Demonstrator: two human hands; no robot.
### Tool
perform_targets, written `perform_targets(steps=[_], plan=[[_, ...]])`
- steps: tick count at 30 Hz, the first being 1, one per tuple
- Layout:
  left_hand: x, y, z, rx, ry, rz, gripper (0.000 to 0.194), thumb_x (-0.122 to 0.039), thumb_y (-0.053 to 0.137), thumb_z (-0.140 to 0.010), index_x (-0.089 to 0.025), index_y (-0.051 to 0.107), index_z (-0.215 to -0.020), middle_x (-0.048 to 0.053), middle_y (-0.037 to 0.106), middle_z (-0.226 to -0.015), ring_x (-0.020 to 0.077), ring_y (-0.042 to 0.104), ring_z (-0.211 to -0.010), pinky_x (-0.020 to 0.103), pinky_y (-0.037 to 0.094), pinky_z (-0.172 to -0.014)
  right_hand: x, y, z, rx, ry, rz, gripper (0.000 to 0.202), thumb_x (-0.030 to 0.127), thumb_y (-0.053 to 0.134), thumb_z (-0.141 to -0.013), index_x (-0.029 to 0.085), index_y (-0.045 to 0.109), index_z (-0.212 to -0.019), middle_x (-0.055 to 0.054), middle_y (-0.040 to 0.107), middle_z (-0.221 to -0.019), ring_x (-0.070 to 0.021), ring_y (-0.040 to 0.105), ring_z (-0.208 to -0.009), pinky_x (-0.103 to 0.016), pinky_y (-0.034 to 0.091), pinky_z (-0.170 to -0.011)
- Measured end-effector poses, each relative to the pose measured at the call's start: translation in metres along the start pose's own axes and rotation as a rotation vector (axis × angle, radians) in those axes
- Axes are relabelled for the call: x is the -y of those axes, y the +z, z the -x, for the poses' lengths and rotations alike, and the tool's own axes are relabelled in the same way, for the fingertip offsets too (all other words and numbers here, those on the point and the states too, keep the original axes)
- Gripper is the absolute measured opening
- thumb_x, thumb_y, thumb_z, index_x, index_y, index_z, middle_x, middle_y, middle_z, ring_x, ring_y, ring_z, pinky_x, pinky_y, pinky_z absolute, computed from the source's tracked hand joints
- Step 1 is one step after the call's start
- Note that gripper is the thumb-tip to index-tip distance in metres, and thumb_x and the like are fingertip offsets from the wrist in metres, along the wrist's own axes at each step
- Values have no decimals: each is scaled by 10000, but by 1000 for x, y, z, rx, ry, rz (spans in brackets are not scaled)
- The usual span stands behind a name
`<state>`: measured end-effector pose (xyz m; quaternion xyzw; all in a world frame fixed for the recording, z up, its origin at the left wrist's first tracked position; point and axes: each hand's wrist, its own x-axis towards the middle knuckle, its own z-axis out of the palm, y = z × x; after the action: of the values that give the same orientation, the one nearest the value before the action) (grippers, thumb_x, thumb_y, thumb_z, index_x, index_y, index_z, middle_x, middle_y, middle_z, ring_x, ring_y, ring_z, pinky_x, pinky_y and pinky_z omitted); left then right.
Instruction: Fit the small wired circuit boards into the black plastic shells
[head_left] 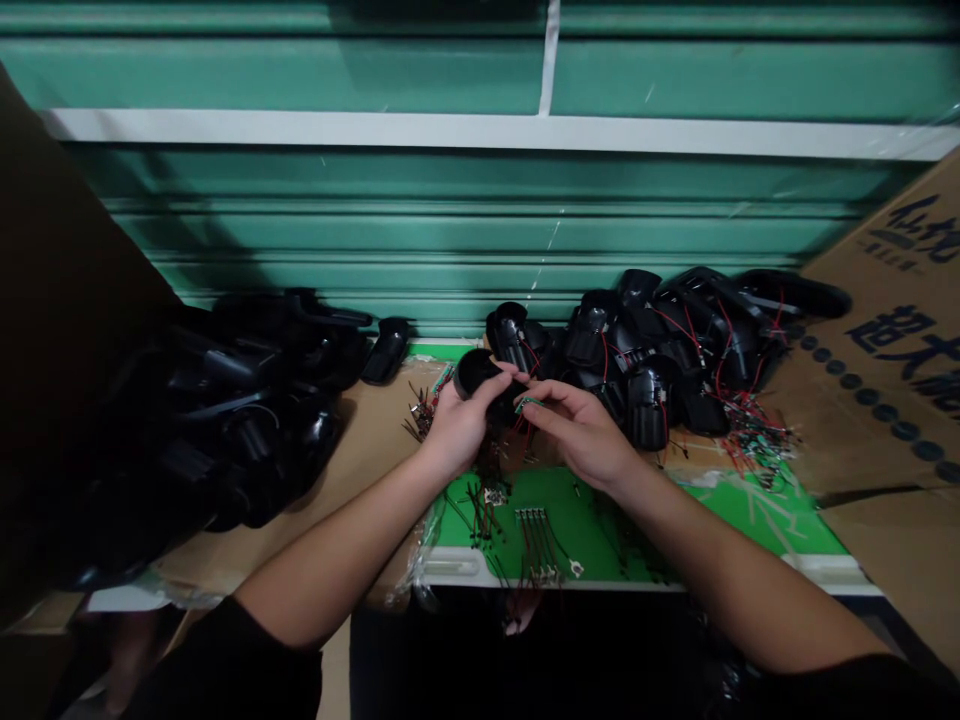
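My left hand [459, 425] is wrapped round a black plastic housing [474, 372] with a rounded, hollow end, held above the middle of the table. At its right side my right hand [581, 425] pinches a small green circuit board [529, 403] between thumb and fingers, close to the housing. Thin red wires hang just below the fingertips. Under the hands, a row of small parts with wires [531, 515] lies on the green tabletop [600, 525]. Dark wires with connectors [487, 500] are scattered beside the row. The inside of the housing is mostly hidden.
Black housings [247, 400] are heaped at the left. More housings with red wires [649, 400] are piled at the back right, near a tangle of wired parts [757, 435]. A cardboard box [885, 330] stands at the right, and a green shutter [360, 220] closes the back.
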<state>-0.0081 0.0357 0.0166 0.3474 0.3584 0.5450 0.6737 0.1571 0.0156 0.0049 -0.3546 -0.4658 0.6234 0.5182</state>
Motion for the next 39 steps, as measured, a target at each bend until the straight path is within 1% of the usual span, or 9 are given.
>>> perform_targets(steps=[3,5,7,9,17,24,29,35,39], plan=[[-3,-9,-9,-43,136,-50,244,-367,814,-825,-164,754,-947,59,797,-915,214,754,-914,366,576,-937,0,-7,-5,-62,-103,132,226,391,966,-738,254,846,-871,-31,779,-1163,-205,699,-1165,-369,523,-1107],[-9,-13,-11,-7,218,-217,241,-381,819,-823,-167,757,-914,51,783,-887,208,734,-892,349,564,-916,-1,-11,-7,-107,-77,123,244,399,966,-731,263,857,-902,-22,801,-1018,-168,734,-920,-332,592,-904],[-12,-16,-11,54,265,-430,252,-394,838,-812,-164,760,-877,46,766,-862,194,703,-840,325,548,-853,0,-14,-8,-145,-32,86,272,402,960,-738,262,862,-949,-7,799,-866,-126,683,-673,-284,569,-675],[-13,-16,-8,128,274,-570,268,-411,839,-814,-159,749,-842,34,735,-806,175,657,-760,306,524,-760,2,-14,-9,-159,-16,60,292,401,952,-749,242,863,-978,-11,798,-810,-113,653,-575,-270,534,-579],[-2,-15,-6,204,421,-674,243,-395,781,-870,-162,724,-832,50,737,-808,183,662,-767,316,539,-741,7,-8,-5,-98,-8,65,353,432,950,-738,186,843,-969,-52,811,-769,-198,761,-640,-336,630,-632],[6,-20,0,172,629,-793,232,-151,784,-720,-171,744,-948,71,766,-902,219,710,-840,340,547,-767,6,-7,1,-128,-55,238,318,486,918,-764,209,798,-864,-40,800,-744,-183,703,-556,-306,584,-533],[7,-17,6,160,764,-888,256,-151,779,-708,-195,733,-956,52,749,-899,212,698,-843,343,528,-788,4,-4,2,-153,-66,282,346,527,887,-783,212,751,-825,-27,772,-714,-188,690,-581,-298,557,-531],[2,-13,14,122,675,-895,251,-167,784,-714,-229,755,-955,61,767,-952,239,702,-915,362,524,-866,2,-1,4,-158,-43,329,371,542,900,-761,229,702,-760,-16,721,-667,-187,649,-590,-290,497,-510],[-2,-13,7,-10,590,-766,209,-181,789,-720,-209,759,-925,59,758,-930,242,689,-888,353,516,-844,6,-8,3,-84,-13,319,334,526,882,-798,244,722,-877,-9,725,-686,-189,659,-576,-309,517,-525]])
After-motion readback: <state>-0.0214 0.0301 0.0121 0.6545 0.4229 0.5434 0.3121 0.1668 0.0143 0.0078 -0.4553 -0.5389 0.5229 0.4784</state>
